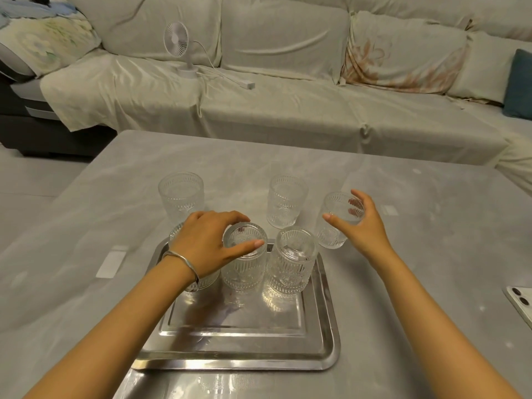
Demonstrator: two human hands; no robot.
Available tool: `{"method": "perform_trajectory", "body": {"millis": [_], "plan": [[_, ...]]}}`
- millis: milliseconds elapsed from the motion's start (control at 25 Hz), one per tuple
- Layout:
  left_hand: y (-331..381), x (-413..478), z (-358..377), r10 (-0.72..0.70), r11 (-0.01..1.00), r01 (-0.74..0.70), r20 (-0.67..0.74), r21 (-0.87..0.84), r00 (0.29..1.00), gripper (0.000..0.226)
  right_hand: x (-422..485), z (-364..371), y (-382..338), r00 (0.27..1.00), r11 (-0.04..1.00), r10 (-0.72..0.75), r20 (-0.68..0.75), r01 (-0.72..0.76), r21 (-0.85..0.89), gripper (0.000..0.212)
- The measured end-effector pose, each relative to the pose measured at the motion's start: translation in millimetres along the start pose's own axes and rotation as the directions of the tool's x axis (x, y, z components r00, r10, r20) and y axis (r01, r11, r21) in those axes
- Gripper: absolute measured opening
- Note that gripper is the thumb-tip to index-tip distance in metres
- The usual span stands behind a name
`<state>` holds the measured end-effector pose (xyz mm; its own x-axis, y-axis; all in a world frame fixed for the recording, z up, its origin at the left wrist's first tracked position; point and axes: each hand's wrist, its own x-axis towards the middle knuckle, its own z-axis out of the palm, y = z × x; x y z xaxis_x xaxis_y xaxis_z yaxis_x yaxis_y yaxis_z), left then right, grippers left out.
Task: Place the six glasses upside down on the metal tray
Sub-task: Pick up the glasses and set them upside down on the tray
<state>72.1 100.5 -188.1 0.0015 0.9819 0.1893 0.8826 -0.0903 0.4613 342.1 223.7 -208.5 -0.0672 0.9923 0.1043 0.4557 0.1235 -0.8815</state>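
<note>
I judge three of six done: my left hand (205,243) grips the inverted ribbed clear glass (244,257) standing on the shiny rectangular metal tray (325,321), while my open right hand (361,223) cups an upright ribbed glass (334,226) on the grey bench (417,254). Next I should close, lift and flip it.

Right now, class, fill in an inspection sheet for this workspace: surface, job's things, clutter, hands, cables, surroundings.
Surface: grey table, bare where seen.
Job's things: metal tray bears three glasses, two clearly upside down, one mostly hidden behind the wrist; three upright glasses on the table.
Clutter: phone at right edge; white tag left of tray.
Hands: left hand over an inverted glass; right hand around an upright glass.
Cables: fan cord on the sofa.
Surroundings: covered sofa, small fan.
</note>
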Motion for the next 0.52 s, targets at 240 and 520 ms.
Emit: {"method": "perform_trajectory", "body": {"millis": [240,520], "plan": [[4.1,-3.0,-4.6,-0.002,1.0,0.002,0.016,-0.007,1.0,0.073,-15.5,5.0,-14.0,0.981,0.994,-0.108,-0.163,0.11,0.001,0.08],[54.9,-29.7,-23.5,0.005,0.938,-0.053,-0.138,-0.343,0.99,0.064,-67.4,7.0,-111.1,0.973,0.798,-0.207,-0.102,0.228,0.558,0.073]]}}
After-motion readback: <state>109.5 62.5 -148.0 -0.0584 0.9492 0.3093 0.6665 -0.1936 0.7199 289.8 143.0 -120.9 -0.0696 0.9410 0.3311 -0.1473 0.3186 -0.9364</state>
